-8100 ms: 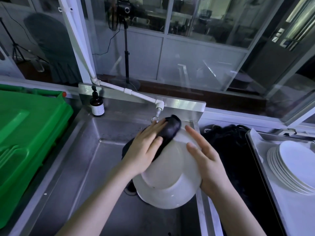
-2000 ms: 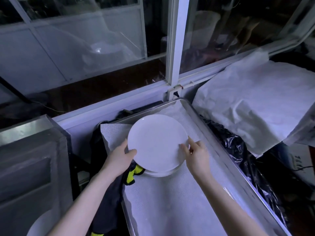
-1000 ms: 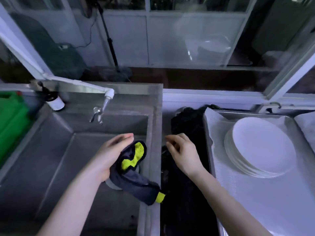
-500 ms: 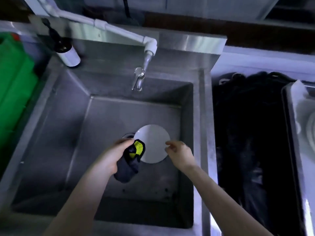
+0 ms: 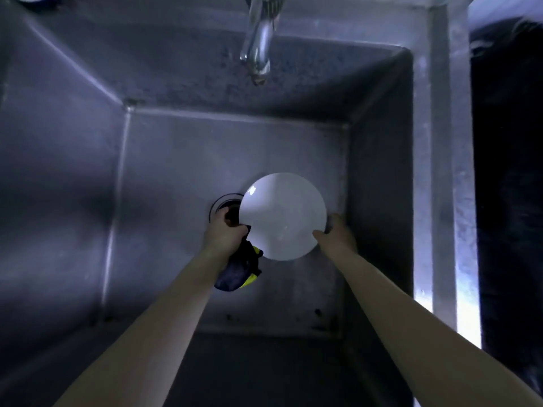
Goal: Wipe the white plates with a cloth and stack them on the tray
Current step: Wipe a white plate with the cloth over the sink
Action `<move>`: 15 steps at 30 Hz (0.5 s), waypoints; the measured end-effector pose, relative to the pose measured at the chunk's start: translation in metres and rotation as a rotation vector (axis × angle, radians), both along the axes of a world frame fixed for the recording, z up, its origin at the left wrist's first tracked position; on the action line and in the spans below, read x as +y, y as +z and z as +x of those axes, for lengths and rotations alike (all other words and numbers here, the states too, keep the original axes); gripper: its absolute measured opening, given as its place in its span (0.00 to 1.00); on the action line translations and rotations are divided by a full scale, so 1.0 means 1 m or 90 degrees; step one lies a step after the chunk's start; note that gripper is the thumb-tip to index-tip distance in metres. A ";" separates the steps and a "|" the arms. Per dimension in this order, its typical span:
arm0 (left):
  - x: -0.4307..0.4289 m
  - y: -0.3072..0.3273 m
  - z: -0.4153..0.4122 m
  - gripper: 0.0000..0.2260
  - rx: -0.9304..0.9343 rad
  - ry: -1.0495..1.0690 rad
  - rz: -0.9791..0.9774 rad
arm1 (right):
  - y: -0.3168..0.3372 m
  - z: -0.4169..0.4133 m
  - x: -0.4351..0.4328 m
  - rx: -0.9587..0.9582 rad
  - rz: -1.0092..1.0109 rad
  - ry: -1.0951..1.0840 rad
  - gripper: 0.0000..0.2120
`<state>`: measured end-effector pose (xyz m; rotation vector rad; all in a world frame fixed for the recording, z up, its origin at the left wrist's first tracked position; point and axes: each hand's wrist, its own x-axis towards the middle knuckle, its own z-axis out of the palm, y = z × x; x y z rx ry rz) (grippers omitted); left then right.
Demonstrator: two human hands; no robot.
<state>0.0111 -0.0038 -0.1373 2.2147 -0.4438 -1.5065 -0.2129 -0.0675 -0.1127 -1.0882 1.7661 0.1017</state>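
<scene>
Fingers of the right hand (image 5: 338, 233) curl round the right rim of a white plate (image 5: 283, 215), thumb on its top face. The left hand (image 5: 224, 233) is closed on a dark cloth with yellow trim (image 5: 239, 271), which hangs below the fist, and sits against the plate's left rim. The plate lies low in a deep steel sink (image 5: 58, 171), partly covering the drain (image 5: 223, 201); whether it rests on the bottom is unclear. A faucet (image 5: 258, 45) juts out above.
</scene>
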 end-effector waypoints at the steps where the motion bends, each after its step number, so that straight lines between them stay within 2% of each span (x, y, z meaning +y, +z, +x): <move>1: 0.000 -0.007 -0.001 0.28 -0.003 -0.002 0.003 | -0.006 -0.001 0.000 -0.013 0.018 -0.037 0.25; 7: 0.005 -0.023 -0.011 0.25 0.047 -0.014 0.017 | -0.028 -0.005 0.003 -0.140 0.080 -0.239 0.27; 10: 0.007 -0.021 -0.009 0.24 0.059 -0.015 0.004 | -0.025 -0.003 0.004 -0.184 0.029 -0.334 0.24; 15: 0.010 0.015 -0.007 0.19 0.107 -0.050 0.015 | 0.006 0.008 0.002 -0.279 -0.027 -0.386 0.21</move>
